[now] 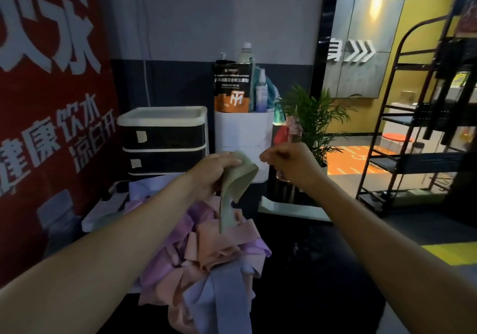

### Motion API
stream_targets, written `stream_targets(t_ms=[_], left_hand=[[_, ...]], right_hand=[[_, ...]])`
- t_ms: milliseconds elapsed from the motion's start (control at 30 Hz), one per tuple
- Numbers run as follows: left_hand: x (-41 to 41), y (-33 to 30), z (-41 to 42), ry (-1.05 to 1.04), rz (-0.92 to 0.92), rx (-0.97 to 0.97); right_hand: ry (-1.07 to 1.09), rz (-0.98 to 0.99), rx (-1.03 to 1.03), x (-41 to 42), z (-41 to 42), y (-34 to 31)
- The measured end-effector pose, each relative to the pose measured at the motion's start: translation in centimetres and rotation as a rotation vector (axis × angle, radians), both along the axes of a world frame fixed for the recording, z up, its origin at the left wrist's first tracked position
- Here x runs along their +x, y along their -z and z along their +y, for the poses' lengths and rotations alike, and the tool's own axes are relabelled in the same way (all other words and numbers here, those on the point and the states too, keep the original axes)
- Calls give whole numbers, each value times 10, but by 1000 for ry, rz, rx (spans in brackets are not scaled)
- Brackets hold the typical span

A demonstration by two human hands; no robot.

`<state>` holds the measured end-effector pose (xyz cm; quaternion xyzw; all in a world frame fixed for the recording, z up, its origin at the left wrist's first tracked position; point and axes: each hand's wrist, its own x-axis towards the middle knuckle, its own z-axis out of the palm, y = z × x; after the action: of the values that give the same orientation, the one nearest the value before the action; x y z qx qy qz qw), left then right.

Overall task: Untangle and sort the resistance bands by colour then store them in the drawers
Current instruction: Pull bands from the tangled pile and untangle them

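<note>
My left hand (214, 171) grips a pale green resistance band (233, 191) by its upper loop; the band hangs down into a tangled pile of pink, purple and blue-grey bands (206, 261) on the dark counter. My right hand (284, 160) is raised beside it with fingers curled into a fist; nothing shows plainly in it. The drawer unit (164, 140), white-topped with dark drawer fronts, stands behind the pile at the left, its drawers closed.
A white bin (242, 132) holding an orange-black pouch, bottles and a spray stands right of the drawers. A potted palm (317, 119) is behind my right hand. A black metal rack (418, 137) stands at the far right. A red banner covers the left wall.
</note>
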<state>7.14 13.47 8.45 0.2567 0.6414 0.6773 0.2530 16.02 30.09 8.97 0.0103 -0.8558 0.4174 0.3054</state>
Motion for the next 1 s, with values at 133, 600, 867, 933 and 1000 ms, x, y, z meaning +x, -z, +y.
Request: stream_targets(t_ms=[133,600,867,933,1000], left_hand=[[5,-5,11,133,56,-24],[7,11,51,153,532,-415],[-2,20,74,173,922,-764],[-4,27,76,182,970,-829],[-7,34,81,177,987,-842]], right_hand=[[1,-51,-91,3,17,9],[-94,-583,-30,59,69,39],[71,-698,-23,84,100,69],[150,-609,-117,85,111,76],[230,-501,-328,84,118,81]])
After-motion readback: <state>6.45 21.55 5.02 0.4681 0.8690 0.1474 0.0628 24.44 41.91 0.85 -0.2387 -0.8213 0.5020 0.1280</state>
